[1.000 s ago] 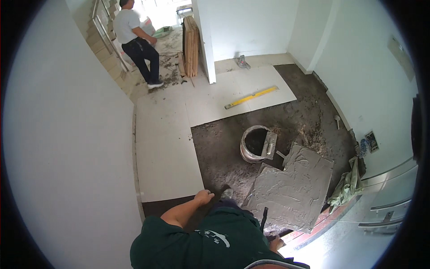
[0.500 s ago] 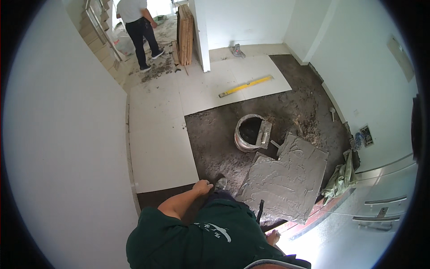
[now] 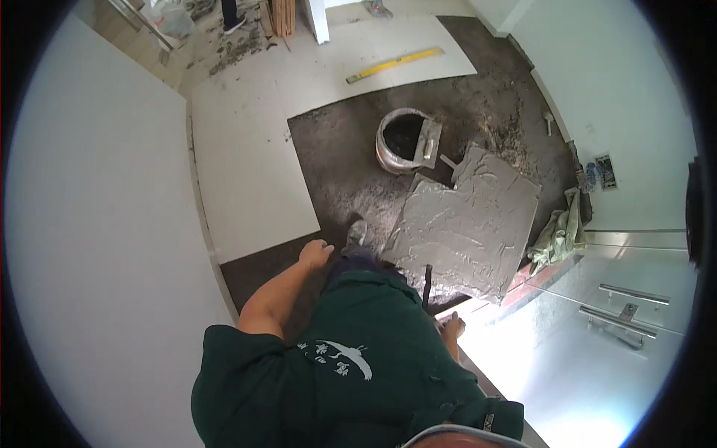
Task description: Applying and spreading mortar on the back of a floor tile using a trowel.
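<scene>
My left hand (image 3: 317,254) hangs beside the near edge of the pale floor tiles (image 3: 246,179), its fingers curled in with nothing seen in them. At my right side, my right hand (image 3: 451,326) has its fingers bent closed; whatever they hold, if anything, is hidden. A slim black strap or handle (image 3: 428,286) sticks up by my waist, left of that hand. Ahead of it lies a large slab coated in wet grey mortar (image 3: 463,231). Beyond stands a mortar-smeared bucket (image 3: 390,153), with a flat trowel (image 3: 428,143) resting across its rim.
A yellow spirit level (image 3: 394,65) lies on the far tiles. Dark rough bedding (image 3: 336,164) covers the floor ahead. A mallet (image 3: 549,123) and a crumpled greenish sack (image 3: 559,230) sit by the right wall, near a metal door (image 3: 635,328). A person's leg (image 3: 230,15) shows at the far left.
My view has tilted down, so the bucket, slab and tiles sit higher in the picture. The other person has mostly left the frame. My hands stay low at my sides.
</scene>
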`<state>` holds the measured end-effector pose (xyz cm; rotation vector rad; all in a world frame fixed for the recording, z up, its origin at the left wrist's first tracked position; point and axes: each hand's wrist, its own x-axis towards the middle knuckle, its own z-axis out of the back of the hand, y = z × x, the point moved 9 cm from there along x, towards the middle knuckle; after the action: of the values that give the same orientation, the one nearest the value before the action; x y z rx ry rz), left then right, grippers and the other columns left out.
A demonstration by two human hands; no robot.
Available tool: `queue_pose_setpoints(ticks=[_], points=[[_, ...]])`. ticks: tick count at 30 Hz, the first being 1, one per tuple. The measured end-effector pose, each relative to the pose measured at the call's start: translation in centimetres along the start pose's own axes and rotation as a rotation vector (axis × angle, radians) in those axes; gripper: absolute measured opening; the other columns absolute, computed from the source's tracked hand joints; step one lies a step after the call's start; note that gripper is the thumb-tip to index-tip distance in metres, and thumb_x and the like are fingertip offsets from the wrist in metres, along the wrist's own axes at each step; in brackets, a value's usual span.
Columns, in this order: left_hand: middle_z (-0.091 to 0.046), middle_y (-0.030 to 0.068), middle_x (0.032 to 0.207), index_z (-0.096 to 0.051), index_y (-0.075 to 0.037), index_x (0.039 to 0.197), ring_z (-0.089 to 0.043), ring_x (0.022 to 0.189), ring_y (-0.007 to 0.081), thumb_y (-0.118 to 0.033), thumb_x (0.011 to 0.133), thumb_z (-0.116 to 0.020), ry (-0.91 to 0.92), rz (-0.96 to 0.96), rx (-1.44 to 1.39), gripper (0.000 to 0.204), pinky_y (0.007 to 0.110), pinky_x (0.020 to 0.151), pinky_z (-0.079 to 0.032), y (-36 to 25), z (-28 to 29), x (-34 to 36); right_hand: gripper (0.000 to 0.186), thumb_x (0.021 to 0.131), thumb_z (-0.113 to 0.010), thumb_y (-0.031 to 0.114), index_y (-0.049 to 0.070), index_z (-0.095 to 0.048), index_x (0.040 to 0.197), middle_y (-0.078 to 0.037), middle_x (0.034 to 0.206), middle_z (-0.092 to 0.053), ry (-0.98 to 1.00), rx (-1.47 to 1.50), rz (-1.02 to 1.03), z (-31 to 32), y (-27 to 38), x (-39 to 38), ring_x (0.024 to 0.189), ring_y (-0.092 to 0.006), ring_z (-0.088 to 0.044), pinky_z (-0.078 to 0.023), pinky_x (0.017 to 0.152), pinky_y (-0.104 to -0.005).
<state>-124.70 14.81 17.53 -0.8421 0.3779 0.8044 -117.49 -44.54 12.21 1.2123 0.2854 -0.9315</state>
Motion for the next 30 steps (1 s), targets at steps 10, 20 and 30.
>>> queue_pose_setpoints(ticks=[10,20,30], points=[[-0.067,0.0197,0.118,-0.07,-0.006,0.115,-0.062,0.113,0.0374,-0.039,0.087,-0.063,0.122,0.003,-0.07,0.044,0.045,0.097,-0.048,0.4,-7.0,-1.9,0.044,0.093,-0.063,0.035,-0.005,-0.057,0.11,-0.013,0.084,-0.058,-0.006,-0.17,-0.039,2.5,-0.4,1.2,0.065,-0.0256,-0.058,-0.049,0.05,-0.04],[-0.067,0.0222,0.116,-0.069,-0.002,0.115,-0.063,0.112,0.0371,-0.036,0.084,-0.068,0.045,-0.03,-0.08,0.047,0.044,0.097,-0.049,-1.5,-6.5,-0.9,0.042,0.094,-0.061,0.037,-0.002,-0.055,0.109,-0.012,0.089,-0.057,-0.01,-0.09,-0.073,2.2,0.5,1.6,0.071,-0.0234,-0.056,-0.049,0.054,-0.0382],[-0.068,0.022,0.116,-0.064,0.001,0.122,-0.065,0.11,0.0335,-0.025,0.079,-0.076,0.074,-0.043,-0.203,0.052,0.04,0.095,-0.05,-2.8,-7.4,-1.0,0.035,0.094,-0.062,0.034,0.006,-0.059,0.115,-0.006,0.086,-0.057,0.033,-0.148,-0.17,3.6,0.2,2.0,0.069,-0.0161,-0.055,-0.049,0.051,-0.031]])
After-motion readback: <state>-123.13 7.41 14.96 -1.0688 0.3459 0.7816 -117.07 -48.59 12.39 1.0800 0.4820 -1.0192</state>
